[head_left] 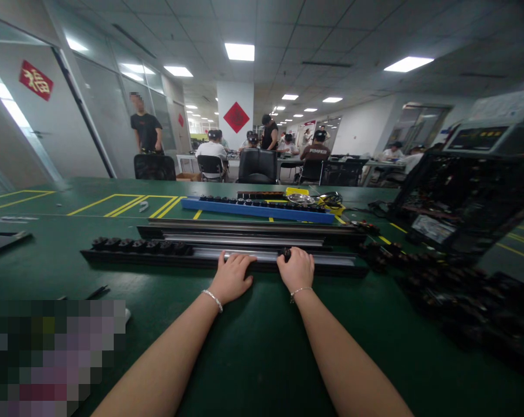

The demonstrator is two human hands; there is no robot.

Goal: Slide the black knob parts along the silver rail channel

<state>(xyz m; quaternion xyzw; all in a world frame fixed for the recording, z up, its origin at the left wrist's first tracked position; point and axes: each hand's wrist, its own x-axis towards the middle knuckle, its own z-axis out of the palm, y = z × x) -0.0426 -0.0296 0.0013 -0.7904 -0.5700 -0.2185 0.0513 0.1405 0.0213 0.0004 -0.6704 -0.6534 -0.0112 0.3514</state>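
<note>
A long black channel (335, 267) with a pale shiny inner strip lies across the table in front of me. Several small black knobbed pieces (142, 246) sit in a row inside its left part. My left hand (232, 278) rests on the channel's near edge near the middle, fingers stretched and apart, with nothing visible in it. A small dark piece (284, 253) shows between the thumb and curled fingers of my right hand (298, 269), over the channel's strip. Its exact kind is too blurred to tell. Right behind lies another dark metal channel (244, 239).
A blue channel (257, 209) with dark pieces stands farther back, near a yellow tray (297, 191). Loose black parts (457, 289) are heaped at the right, before a dark open-frame machine (444, 197). People sit and stand beyond the green table (262, 347).
</note>
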